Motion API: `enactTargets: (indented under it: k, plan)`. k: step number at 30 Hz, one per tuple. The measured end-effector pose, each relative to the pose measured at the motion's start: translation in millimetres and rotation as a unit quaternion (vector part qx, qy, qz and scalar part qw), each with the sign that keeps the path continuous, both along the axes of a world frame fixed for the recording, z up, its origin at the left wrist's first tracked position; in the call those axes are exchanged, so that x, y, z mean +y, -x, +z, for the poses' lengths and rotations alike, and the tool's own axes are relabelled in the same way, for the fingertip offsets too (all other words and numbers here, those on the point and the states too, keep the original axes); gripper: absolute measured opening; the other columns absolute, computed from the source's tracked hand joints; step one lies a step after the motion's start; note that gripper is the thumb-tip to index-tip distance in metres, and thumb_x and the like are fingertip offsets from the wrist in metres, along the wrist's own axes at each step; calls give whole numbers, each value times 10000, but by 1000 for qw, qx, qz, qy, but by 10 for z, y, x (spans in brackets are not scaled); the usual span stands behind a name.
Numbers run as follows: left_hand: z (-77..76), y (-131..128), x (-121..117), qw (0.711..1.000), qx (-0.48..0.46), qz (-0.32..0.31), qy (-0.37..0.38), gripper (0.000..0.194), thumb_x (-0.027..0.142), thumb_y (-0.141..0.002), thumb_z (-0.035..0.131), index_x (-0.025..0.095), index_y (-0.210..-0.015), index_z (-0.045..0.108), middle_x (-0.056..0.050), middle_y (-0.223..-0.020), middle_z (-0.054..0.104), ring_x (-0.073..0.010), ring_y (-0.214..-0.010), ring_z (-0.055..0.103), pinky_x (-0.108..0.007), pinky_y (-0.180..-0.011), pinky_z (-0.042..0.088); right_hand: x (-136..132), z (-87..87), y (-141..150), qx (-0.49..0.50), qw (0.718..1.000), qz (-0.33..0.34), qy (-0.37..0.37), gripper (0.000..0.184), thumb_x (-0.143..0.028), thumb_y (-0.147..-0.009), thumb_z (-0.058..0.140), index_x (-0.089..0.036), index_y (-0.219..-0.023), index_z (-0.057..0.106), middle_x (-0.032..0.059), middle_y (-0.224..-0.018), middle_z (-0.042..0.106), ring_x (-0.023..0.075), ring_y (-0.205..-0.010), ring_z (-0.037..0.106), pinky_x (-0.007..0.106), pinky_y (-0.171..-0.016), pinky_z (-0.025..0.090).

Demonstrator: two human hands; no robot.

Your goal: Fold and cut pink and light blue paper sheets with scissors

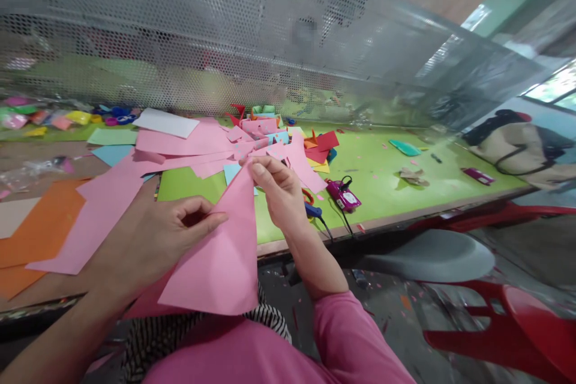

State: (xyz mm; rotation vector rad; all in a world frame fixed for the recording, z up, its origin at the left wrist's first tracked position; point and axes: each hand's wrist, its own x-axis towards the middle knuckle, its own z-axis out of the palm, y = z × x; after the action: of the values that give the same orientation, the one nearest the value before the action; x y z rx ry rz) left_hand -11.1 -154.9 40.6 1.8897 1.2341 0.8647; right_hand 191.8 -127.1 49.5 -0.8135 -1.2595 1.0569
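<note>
A sheet of pink paper (pixel 220 264) hangs between my two hands over the table's front edge, narrowing to a point at its top. My right hand (pixel 281 189) pinches that top corner between thumb and fingers. On the sheet's left edge, halfway down, my left hand (pixel 180 228) has its thumb and fingers closed. Behind my hands lie a green sheet (pixel 186 185) and a heap of cut pink pieces (pixel 256 132). Just right of my right hand are blue-handled scissors or a similar tool (pixel 314 210), partly hidden, and a purple device with a cord (pixel 343 195).
Orange sheets (pixel 47 222) and more pink paper (pixel 108 210) cover the table's left side. A perforated metal screen (pixel 180 30) runs along the back. Red folded paper (pixel 324 145) and a second purple device (pixel 478 176) lie rightward. Red chairs (pixel 517 324) stand at lower right.
</note>
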Motion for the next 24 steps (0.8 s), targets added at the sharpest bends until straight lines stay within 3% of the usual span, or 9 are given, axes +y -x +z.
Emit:
enactTargets:
  k: [3, 6, 10, 16, 20, 24]
  plan:
    - [-4, 57, 13, 999, -9, 37, 20, 414, 625, -859, 649, 227, -801, 745, 23, -706, 671, -122, -613, 537, -235, -528, 382, -24, -8, -17, -66, 997, 32, 27, 345, -537, -719, 852, -220, -781, 732, -40, -709, 634, 94, -654, 499, 246, -637, 425]
    - [-32, 116, 22, 998, -3, 52, 32, 415, 627, -860, 651, 224, -843, 749, 22, -702, 652, -118, -605, 522, -228, -504, 368, -41, -29, -34, -111, 993, 30, 19, 376, -569, -761, 805, -209, -720, 703, -48, -645, 573, 91, -623, 463, 251, -617, 407]
    - [-95, 152, 21, 998, -12, 50, 22, 368, 579, -867, 674, 218, -816, 722, 29, -657, 590, -112, -603, 490, -212, -486, 350, -51, -27, -26, -131, 991, 20, -6, 381, -579, -849, 716, -217, -736, 687, -38, -667, 567, 104, -647, 484, 263, -651, 428]
    - [-131, 159, 18, 994, -70, 80, 34, 371, 570, -843, 693, 200, -813, 696, 23, -643, 561, -106, -563, 471, -206, -444, 338, -93, -52, -22, -184, 982, 35, -8, 373, -551, -824, 756, -209, -706, 662, -41, -671, 567, 99, -641, 454, 260, -616, 367]
    - [-87, 150, 19, 994, -77, 59, 42, 389, 585, -839, 689, 197, -827, 719, 5, -666, 616, -128, -595, 534, -224, -476, 397, -95, -95, -50, -178, 983, 54, 4, 372, -520, -881, 704, -205, -690, 650, -54, -634, 489, 88, -609, 394, 262, -588, 311]
    - [-29, 83, -8, 997, -47, 59, 13, 339, 537, -865, 676, 208, -822, 743, 11, -698, 672, -129, -628, 570, -228, -532, 426, -39, -107, -40, -129, 988, 83, 17, 331, -536, -798, 787, -219, -808, 696, -38, -737, 596, 105, -699, 493, 252, -650, 379]
